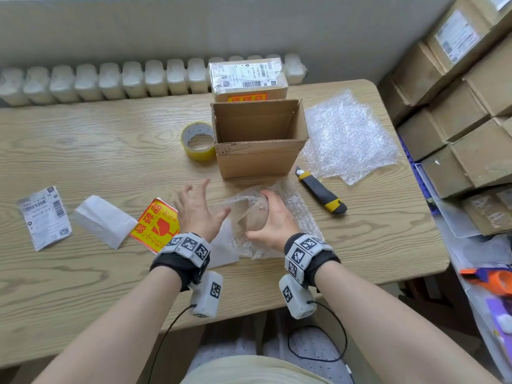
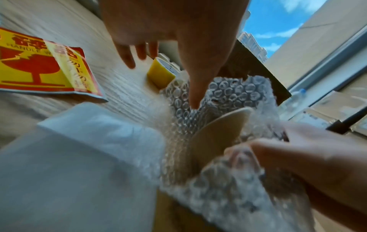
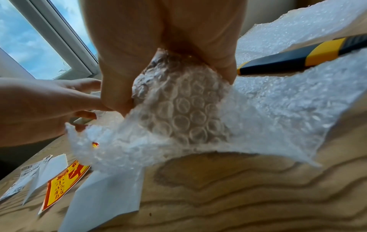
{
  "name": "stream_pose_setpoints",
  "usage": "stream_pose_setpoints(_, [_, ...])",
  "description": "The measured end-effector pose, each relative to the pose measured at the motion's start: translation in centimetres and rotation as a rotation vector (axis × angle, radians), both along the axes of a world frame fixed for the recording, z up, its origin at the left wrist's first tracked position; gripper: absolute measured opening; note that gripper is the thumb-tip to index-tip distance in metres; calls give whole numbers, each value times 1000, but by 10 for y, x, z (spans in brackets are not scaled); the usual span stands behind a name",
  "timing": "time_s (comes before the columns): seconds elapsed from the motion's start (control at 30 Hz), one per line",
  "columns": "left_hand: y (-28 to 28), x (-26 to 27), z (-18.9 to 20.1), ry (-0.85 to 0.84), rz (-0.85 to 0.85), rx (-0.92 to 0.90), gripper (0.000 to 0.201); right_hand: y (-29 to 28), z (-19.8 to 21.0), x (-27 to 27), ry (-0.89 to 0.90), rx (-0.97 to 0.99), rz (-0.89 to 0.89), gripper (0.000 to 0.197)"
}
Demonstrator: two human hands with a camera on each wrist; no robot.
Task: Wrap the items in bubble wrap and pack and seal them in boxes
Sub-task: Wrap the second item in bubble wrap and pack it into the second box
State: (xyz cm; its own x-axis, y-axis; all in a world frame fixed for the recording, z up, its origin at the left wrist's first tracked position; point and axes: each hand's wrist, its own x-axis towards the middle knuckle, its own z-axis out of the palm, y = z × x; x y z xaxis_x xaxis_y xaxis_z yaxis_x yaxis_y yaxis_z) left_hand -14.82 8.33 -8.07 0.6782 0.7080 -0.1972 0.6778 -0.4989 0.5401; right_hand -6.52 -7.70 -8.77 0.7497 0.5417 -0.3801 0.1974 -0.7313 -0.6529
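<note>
A beige dish (image 2: 216, 133) stands on edge on the table, partly covered by a sheet of bubble wrap (image 1: 293, 214). My right hand (image 1: 266, 214) grips the dish through the wrap, fingers over its top and thumb low at the near side; the right wrist view shows the wrapped bulge (image 3: 182, 113) under the palm. My left hand (image 1: 210, 203) hovers just left of it with fingers spread and holds nothing. Its thumb tip (image 2: 193, 105) reaches the wrap. Behind them an open cardboard box (image 1: 260, 159) stands upright, with nothing visible inside it.
A yellow tape roll (image 1: 198, 141) sits left of the box and a utility knife (image 1: 321, 191) to its right. Spare bubble wrap (image 1: 349, 137) lies at back right, a sealed labelled box (image 1: 248, 79) behind. A fragile sticker (image 1: 155, 223), white paper (image 1: 104, 220) and a label (image 1: 44, 217) lie left. Cartons (image 1: 471, 106) are stacked on the right.
</note>
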Motion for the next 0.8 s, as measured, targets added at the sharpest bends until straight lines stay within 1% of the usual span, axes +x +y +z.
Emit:
stream_pose_setpoints(0.07, [3, 6, 1, -5, -78, -112, 26, -2, 1, 2, -10, -27, -9, 102])
stream_pose_setpoints(0.1, [3, 7, 2, -41, -89, -148, 16, -3, 2, 3, -23, -45, -10, 101])
stream_pose_setpoints(0.17, [2, 7, 8, -107, -99, -157, 7, -2, 5, 6, -61, -95, 24, 100])
stream_pose_setpoints(0.23, [-1, 5, 9, -147, -110, -165, 10, 1, 8, 8, -103, -148, 70, 99])
stream_pose_setpoints(0.37, [-2, 1, 8, -174, -37, -257, 21, 6, 9, 12, -148, -185, 119, 99])
stream_pose_setpoints(0.47, [-1, -2, 8, -190, -23, -293, 18, 6, 9, 14, -198, -199, 187, 100])
stream_pose_setpoints(0.53, [-1, -5, 10, -199, -9, -311, 19, 4, 8, 13, -207, -180, 211, 103])
stream_pose_setpoints(0.6, [-1, -7, 14, -204, 11, -326, 22, 1, 6, 13, -191, -142, 195, 105])
stream_pose_setpoints(0.67, [0, -10, 18, -212, 28, -342, 22, -5, 9, 14, -196, -135, 152, 104])
stream_pose_setpoints(0.73, [2, -11, 22, -221, 34, -350, 21, -13, 15, 17, -237, -145, 89, 93])
stream_pose_setpoints(0.8, [1, -12, 27, -234, 37, -364, 14, -22, 22, 19, -252, -144, 8, 78])
